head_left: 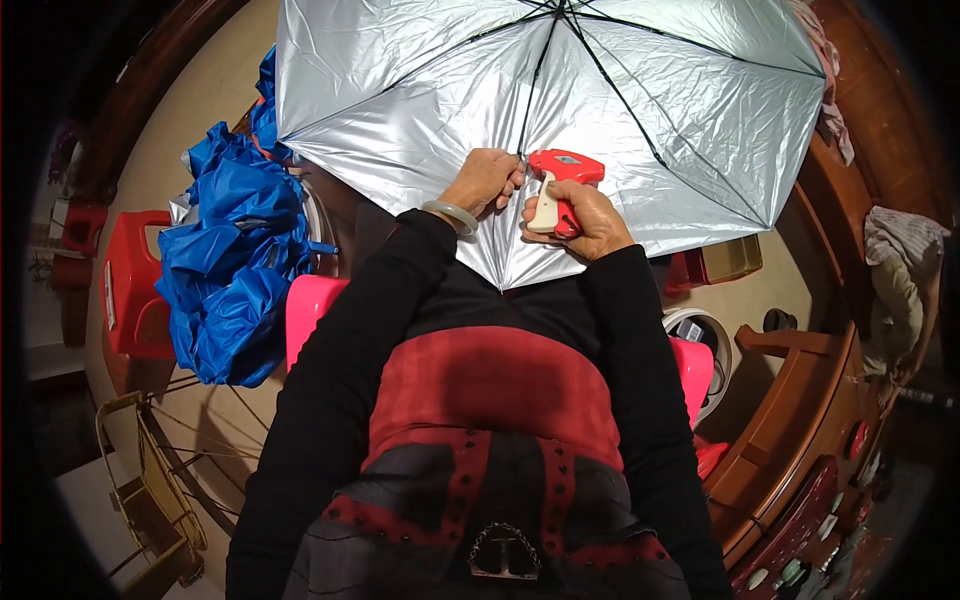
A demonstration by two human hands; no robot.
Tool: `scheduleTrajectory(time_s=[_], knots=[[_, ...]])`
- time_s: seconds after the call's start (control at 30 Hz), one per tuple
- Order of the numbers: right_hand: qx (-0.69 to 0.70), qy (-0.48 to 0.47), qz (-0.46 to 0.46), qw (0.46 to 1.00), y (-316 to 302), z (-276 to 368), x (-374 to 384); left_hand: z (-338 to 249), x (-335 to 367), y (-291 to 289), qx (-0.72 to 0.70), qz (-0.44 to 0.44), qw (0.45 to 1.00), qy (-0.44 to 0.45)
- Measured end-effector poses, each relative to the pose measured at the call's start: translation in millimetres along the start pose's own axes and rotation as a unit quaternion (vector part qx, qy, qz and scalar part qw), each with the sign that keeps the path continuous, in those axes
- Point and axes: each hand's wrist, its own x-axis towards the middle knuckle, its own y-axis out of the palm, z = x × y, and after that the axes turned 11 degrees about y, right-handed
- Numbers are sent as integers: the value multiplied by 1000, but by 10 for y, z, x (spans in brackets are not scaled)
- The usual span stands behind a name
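Observation:
An open umbrella [430, 130] with a silver inner lining and dark ribs spreads before me, its inside facing up toward me. My left hand [484, 182], a pale bangle at its wrist, is closed in a pinch at one rib and the cloth beside it. In my right hand [590, 218] is a red and white tagging gun [566, 165], its handle gripped and its head close to my left fingertips. The gun's tip meets the rib area, but whether it pierces the cloth I cannot tell.
Bunched blue umbrellas [235, 250] are heaped at the left, beside a red plastic stool [135, 285]. A pink seat [310, 310] is under me. At the right stand a white round bin [722, 350] and a curved wooden bench [790, 430]. A metal-framed rack [150, 490] is lower left.

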Motion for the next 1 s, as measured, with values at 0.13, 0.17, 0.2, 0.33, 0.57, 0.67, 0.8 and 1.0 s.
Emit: scheduleTrajectory(time_s=[0.13, 0.17, 0.2, 0.33, 0.57, 0.67, 0.8, 1.0], knots=[[-6, -4, 12, 1000, -51, 23, -2, -41, -10, 38, -21, 11, 1000, -8], [-7, -4, 17, 1000, -63, 28, -3, -47, -10, 50, -20, 13, 1000, -9], [-9, -5, 22, 1000, -72, 32, -2, -53, -11, 63, -17, 13, 1000, -7], [8, -6, 10, 1000, -86, 37, 11, -16, 4, 82, -7, 10, 1000, 4], [-13, -7, 23, 1000, -104, 65, 33, 45, 55, 133, 12, 15, 1000, 18], [-39, -21, 13, 999, -132, 133, 79, 17, 119, 171, 37, 16, 999, 33], [-74, -47, -19, 996, -175, 207, 134, -47, 188, 243, 39, 24, 997, 55], [-119, -92, -54, 987, 56, 192, -84, -129, 126, 286, 128, -17, 990, 53]])
